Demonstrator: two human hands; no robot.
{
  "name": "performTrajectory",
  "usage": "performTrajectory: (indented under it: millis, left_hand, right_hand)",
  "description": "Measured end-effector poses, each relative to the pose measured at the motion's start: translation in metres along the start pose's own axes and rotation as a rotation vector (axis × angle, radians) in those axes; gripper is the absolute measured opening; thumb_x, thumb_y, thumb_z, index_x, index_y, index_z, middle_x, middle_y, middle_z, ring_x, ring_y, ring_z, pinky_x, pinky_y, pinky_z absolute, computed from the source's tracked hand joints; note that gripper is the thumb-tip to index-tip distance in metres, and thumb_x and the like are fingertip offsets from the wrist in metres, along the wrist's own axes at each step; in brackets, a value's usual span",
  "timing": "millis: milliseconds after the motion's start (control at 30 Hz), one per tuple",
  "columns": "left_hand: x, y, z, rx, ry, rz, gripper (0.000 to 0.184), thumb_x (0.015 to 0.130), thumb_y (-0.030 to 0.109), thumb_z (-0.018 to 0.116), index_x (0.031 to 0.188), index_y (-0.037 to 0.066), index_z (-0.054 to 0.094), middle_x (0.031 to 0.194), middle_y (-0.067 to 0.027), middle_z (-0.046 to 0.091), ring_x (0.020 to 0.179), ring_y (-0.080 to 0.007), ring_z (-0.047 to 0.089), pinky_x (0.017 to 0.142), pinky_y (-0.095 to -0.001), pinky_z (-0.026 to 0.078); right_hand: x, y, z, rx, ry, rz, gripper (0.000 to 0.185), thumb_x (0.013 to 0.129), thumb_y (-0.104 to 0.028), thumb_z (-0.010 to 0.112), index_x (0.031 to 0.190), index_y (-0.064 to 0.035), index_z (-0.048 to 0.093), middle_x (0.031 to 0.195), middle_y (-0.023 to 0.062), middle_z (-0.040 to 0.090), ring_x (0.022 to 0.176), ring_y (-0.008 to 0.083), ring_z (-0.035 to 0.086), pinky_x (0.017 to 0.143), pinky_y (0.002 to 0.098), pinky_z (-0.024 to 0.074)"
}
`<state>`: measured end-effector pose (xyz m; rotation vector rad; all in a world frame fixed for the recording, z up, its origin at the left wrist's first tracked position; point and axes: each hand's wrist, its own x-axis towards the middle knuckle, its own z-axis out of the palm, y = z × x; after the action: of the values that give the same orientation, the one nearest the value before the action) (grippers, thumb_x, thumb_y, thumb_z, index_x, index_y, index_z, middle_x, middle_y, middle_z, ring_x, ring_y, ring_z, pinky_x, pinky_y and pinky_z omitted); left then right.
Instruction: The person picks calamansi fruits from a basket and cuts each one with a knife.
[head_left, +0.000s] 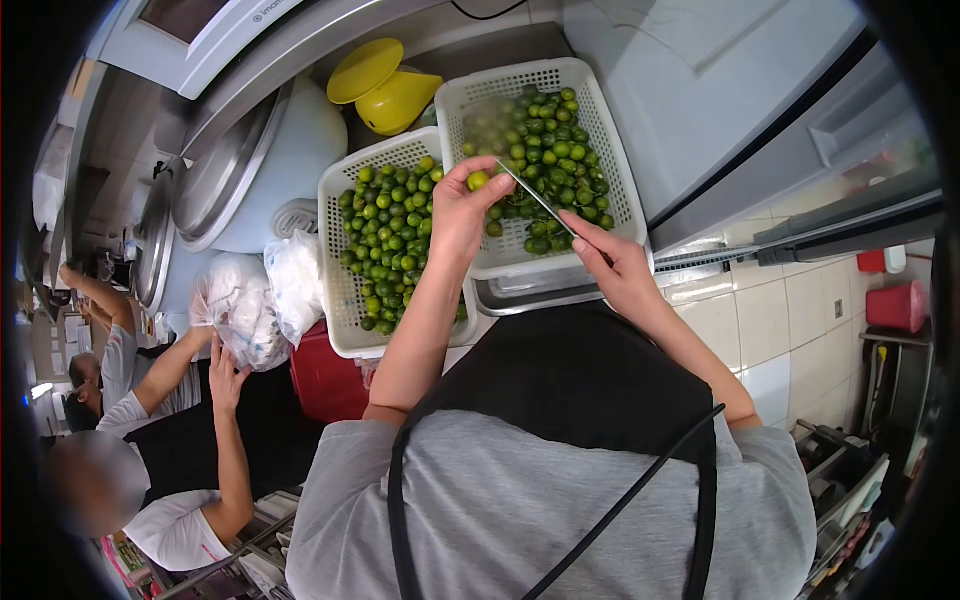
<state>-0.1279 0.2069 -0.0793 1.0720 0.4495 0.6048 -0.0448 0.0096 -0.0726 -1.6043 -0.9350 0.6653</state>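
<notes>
My left hand (462,212) pinches a small green lime (478,181) between thumb and fingers, above the right-hand white basket (622,165). My right hand (618,268) is closed on a long, thin, silvery tool (536,197), perhaps a narrow knife seen edge-on. Its tip reaches up to my left fingertips, beside the lime; I cannot tell whether it touches the fruit. Below lie many green limes (550,150) in the right basket. A second white basket (338,290), left of my left forearm, holds more limes (385,240).
A yellow plastic scoop-like container (395,103) stands behind the baskets. Large lidded pots (300,140) and plastic bags (245,305) are on the left, where a co-worker's hands (228,370) touch a bag. A grey appliance door (800,150) borders the right.
</notes>
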Motion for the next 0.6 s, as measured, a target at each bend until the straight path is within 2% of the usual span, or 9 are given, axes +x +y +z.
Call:
performTrajectory:
  millis: [167, 300, 433, 500, 600]
  left_hand:
    - [-0.001, -0.014, 0.001, 0.143, 0.001, 0.048, 0.022, 0.074, -0.003, 0.066, 0.095, -0.001, 0.058, 0.088, -0.0064, 0.060, 0.080, -0.0151, 0.060, 0.073, -0.0266, 0.050]
    - [-0.006, -0.015, 0.006, -0.027, -0.114, -0.053, 0.020, 0.077, -0.002, 0.063, 0.096, -0.001, 0.058, 0.089, -0.0062, 0.060, 0.084, -0.0152, 0.060, 0.080, -0.0285, 0.051]
    - [0.000, -0.012, -0.005, -0.280, -0.082, -0.209, 0.018, 0.082, 0.002, 0.057, 0.099, -0.004, 0.056, 0.092, -0.0061, 0.058, 0.087, -0.0169, 0.059, 0.087, -0.0316, 0.050]
    - [0.011, -0.015, -0.016, -0.284, -0.060, -0.215, 0.020, 0.084, 0.004, 0.056, 0.102, -0.005, 0.054, 0.096, -0.0083, 0.057, 0.090, -0.0187, 0.058, 0.087, -0.0331, 0.050]
    - [0.024, -0.017, -0.027, -0.260, -0.052, -0.224, 0.025, 0.086, 0.007, 0.053, 0.106, -0.006, 0.049, 0.102, -0.0110, 0.054, 0.095, -0.0210, 0.057, 0.086, -0.0334, 0.051]
  right_hand:
    - [0.013, 0.009, 0.005, -0.067, 0.086, -0.134, 0.032, 0.088, -0.016, 0.051, 0.120, -0.0080, 0.053, 0.106, 0.0166, 0.061, 0.091, 0.0255, 0.061, 0.079, 0.0300, 0.0454]
    - [0.021, 0.006, 0.007, -0.091, 0.093, -0.130, 0.031, 0.088, -0.016, 0.051, 0.119, -0.0098, 0.054, 0.103, 0.0166, 0.061, 0.087, 0.0272, 0.061, 0.076, 0.0312, 0.0460]
    - [0.015, 0.011, 0.004, -0.095, 0.116, -0.161, 0.031, 0.088, -0.016, 0.052, 0.119, -0.0115, 0.054, 0.101, 0.0167, 0.062, 0.085, 0.0271, 0.061, 0.076, 0.0311, 0.0459]
    - [0.008, 0.018, -0.007, -0.160, 0.063, -0.039, 0.032, 0.087, -0.016, 0.052, 0.119, -0.0114, 0.054, 0.102, 0.0162, 0.062, 0.084, 0.0245, 0.061, 0.076, 0.0299, 0.0457]
    - [-0.003, 0.031, -0.019, -0.137, 0.092, -0.001, 0.032, 0.087, -0.016, 0.053, 0.119, -0.0115, 0.054, 0.104, 0.0159, 0.061, 0.084, 0.0208, 0.061, 0.076, 0.0280, 0.0452]
